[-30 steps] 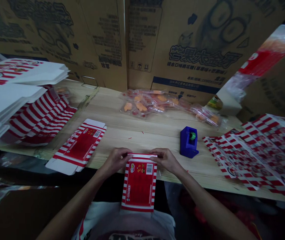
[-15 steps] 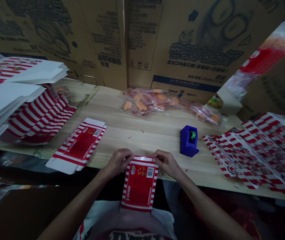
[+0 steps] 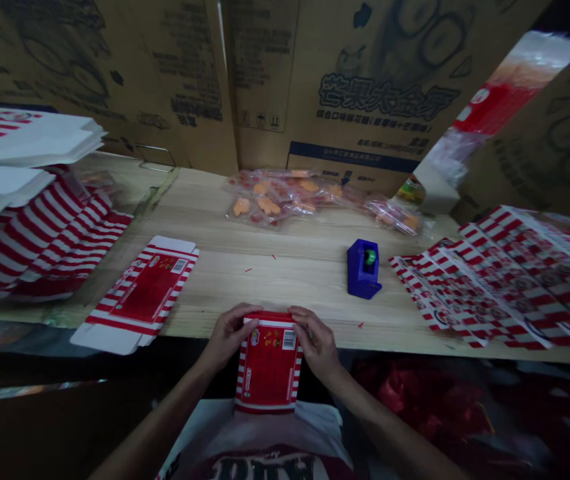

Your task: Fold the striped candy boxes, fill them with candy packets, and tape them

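Note:
A red box with red-and-white striped edges (image 3: 267,363) stands upright against my body at the near edge of the wooden table (image 3: 285,267). My left hand (image 3: 229,333) grips its upper left corner, fingers curled over the top. My right hand (image 3: 315,341) grips the upper right corner the same way. The box's top end looks folded shut under my fingers.
A flat striped carton (image 3: 139,293) lies to the left. White and striped carton stacks (image 3: 25,200) fill the far left, fanned striped cartons (image 3: 495,280) the right. A blue tape dispenser (image 3: 363,268) and clear bags of orange pieces (image 3: 285,197) sit beyond; big cardboard boxes (image 3: 365,87) behind.
Both hands have slid closer together over the box's top, pressing the white flap down out of sight. The box sits a little lower and nearer to me; the view shifted slightly.

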Available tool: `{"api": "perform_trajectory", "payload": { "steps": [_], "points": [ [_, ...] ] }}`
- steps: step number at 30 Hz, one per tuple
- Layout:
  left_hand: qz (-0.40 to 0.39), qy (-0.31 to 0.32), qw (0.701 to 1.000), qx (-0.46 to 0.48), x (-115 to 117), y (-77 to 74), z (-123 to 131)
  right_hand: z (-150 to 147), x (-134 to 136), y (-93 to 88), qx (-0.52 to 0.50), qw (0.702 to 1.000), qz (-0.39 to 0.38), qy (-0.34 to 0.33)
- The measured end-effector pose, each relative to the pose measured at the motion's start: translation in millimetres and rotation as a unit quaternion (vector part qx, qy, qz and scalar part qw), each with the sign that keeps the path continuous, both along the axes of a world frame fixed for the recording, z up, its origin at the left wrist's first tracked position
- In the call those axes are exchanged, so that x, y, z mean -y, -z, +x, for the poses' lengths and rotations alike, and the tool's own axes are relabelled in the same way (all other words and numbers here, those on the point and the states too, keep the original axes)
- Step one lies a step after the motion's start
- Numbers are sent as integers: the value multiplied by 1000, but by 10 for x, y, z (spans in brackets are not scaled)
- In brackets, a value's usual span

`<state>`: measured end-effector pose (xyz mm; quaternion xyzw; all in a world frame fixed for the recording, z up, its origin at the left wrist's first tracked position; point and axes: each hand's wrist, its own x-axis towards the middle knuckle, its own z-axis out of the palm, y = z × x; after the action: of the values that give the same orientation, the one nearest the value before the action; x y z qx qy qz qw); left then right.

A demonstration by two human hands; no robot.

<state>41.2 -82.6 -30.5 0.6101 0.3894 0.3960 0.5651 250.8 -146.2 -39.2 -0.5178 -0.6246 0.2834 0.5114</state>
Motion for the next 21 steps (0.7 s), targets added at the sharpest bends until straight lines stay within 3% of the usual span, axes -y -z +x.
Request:
{"api": "perform_trajectory", "payload": {
  "steps": [2, 4, 6, 8, 10, 12, 15, 21],
  "points": [
    [-79, -12, 996, 28, 39, -6, 11, 74, -12, -26, 17, 1000, 2, -5],
    [-108, -43, 993, 32, 17, -32, -24, 291, -77, -62, 18, 998, 12, 55],
    [-116, -79, 989, 41, -73, -89, -82, 639, -169, -104, 4, 978, 33, 205],
    [-122, -106, 985, 54, -197, -195, -131, 1036, -261, -138, -6, 932, 29, 361],
    [-106, -124, 986, 44, -306, -346, -155, 1375, -347, -136, -6, 901, -11, 433],
    [-62, -131, 989, 2, -375, -511, -161, 1584, -438, -88, -11, 897, -46, 439],
    [-3, -116, 991, -70, -428, -677, -172, 1674, -584, 31, -31, 899, -53, 434],
    [40, -59, 988, -137, -530, -654, -274, 1551, -665, 181, -79, 889, -3, 451]
  ]
}}
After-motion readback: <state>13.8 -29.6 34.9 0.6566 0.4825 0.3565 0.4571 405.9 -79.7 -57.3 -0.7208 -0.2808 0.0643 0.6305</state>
